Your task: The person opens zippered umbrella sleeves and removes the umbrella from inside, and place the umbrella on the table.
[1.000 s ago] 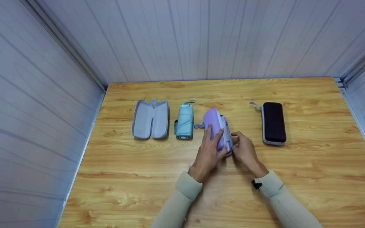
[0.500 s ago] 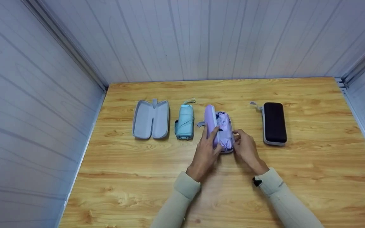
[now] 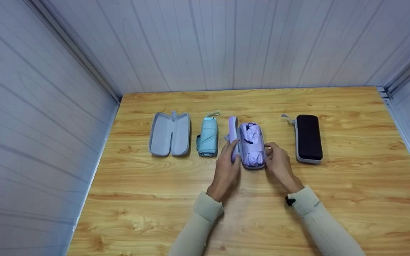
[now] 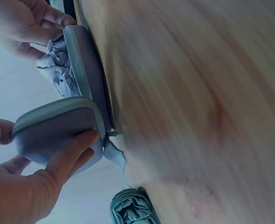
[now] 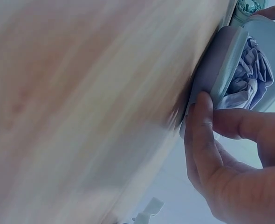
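Lilac zip case [image 5: 216, 56], lid [image 3: 232, 125] raised, folded lilac umbrella [image 3: 252, 142] in its base.
Located on the wooden table [image 3: 141, 209], between blue umbrella [image 3: 209, 137] and black case [image 3: 309, 137]; left hand [image 3: 225, 169] grips the lid between thumb and fingers, right hand [image 3: 279, 163] pinches the base's right rim. Handling, as judged: base best kept steady, lid turned gently, fabric clear of the zip.

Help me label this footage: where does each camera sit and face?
Head: on the head, facing forward and down at the table; left hand, right hand and sleeves show.
Left wrist: on that wrist, facing the open purple case; left hand near, right beyond.
Right wrist: on that wrist, facing the case's other side; right hand near, left partly in.
Both wrist views share the purple fabric bundle.
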Tool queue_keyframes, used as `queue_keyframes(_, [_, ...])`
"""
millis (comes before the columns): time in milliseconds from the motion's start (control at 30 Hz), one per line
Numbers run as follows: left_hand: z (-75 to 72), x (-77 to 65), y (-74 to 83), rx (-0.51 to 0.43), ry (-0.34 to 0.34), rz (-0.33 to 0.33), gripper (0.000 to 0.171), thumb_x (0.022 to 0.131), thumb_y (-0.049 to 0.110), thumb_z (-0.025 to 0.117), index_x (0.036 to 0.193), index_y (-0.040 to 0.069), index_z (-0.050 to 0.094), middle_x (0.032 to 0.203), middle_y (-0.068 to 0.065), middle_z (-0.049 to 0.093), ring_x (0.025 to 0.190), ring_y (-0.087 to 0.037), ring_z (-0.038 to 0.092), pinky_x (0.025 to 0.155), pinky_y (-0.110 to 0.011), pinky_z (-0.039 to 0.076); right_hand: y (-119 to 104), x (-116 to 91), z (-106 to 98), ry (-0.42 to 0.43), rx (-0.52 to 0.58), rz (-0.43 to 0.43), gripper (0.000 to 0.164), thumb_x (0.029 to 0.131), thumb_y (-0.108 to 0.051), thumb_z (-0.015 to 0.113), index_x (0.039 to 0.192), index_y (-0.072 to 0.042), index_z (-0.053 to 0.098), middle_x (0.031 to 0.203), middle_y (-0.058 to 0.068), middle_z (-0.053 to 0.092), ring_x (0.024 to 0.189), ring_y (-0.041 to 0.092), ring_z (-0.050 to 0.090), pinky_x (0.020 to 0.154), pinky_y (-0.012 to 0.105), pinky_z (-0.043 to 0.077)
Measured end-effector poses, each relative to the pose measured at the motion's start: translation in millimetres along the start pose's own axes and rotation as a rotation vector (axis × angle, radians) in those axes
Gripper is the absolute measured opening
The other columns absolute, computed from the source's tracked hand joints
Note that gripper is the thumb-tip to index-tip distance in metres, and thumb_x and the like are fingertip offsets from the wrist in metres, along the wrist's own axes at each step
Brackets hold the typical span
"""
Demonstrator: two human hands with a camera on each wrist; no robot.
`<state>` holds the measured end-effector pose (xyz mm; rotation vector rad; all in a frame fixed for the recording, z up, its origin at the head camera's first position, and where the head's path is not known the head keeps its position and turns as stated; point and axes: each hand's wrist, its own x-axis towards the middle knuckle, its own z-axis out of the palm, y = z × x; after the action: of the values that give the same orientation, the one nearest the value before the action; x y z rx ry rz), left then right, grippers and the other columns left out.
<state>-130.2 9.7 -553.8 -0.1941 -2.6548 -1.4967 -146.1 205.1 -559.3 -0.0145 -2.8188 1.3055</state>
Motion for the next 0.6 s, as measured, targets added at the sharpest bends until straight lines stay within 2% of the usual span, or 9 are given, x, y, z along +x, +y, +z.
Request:
queue_keyframes(133, [-2.6,1.3,-3.2,-0.057,0.034,-0.02,0.048,0.104,0.003,0.058,0.151,0.005,0.057,0.15,-0.02,0.058,0.138,-0.033,0.057,0.112,-0.049,0.049,2,3,-2,0.007,-0.004,0.0,0.038,0.089,0.016,0.058,0.126,0.012,0.065,0.098,0.027,0.074,0.087,0.039,0.072,0.079,0.052,0.058])
queue_keyframes(333, [-7.9,2.9,-5.1,-0.144,0.051,-0.081,0.046,0.104,0.0,0.057,0.15,0.006,0.059,0.143,-0.02,0.063,0.125,-0.029,0.063,0.103,-0.047,0.054,3,7,-5,0.002,-0.01,0.013,0.038,0.089,0.015,0.058,0.126,0.012,0.065,0.098,0.026,0.074,0.087,0.038,0.072,0.078,0.05,0.057])
queue_keyframes(600, [-10.7,4.3,-8.7,-0.235,0.093,-0.123,0.046,0.102,-0.007,0.055,0.147,0.001,0.061,0.149,-0.021,0.06,0.138,-0.032,0.057,0.112,-0.047,0.049,5,10,-6,0.005,-0.028,0.003,0.037,0.091,0.014,0.057,0.127,0.012,0.064,0.1,0.027,0.073,0.088,0.039,0.071,0.079,0.052,0.057])
